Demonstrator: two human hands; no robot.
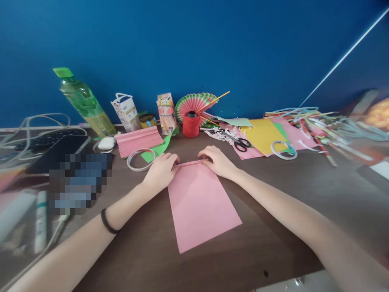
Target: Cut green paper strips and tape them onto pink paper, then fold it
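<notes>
A sheet of pink paper (202, 207) lies on the dark wooden table (136, 259), its far edge turned over in a narrow folded strip. My left hand (161, 170) is closed on the left end of that strip, thumb and curled fingers pinching it. At the right end my right hand (217, 161) pinches the same edge in the same way. Between the hands the folded strip shows; its two ends are hidden under my fingers. Beyond my left hand lie a roll of tape (130, 162) and a pink pleated paper (139, 141).
Along the blue wall (194, 44) stand a green bottle (88, 107), two cartons, a red spool (191, 125) and a pleated fan (191, 103). Scissors (242, 144), yellow paper (263, 136) and another tape roll (284, 157) lie back right. Phones and cables crowd the left.
</notes>
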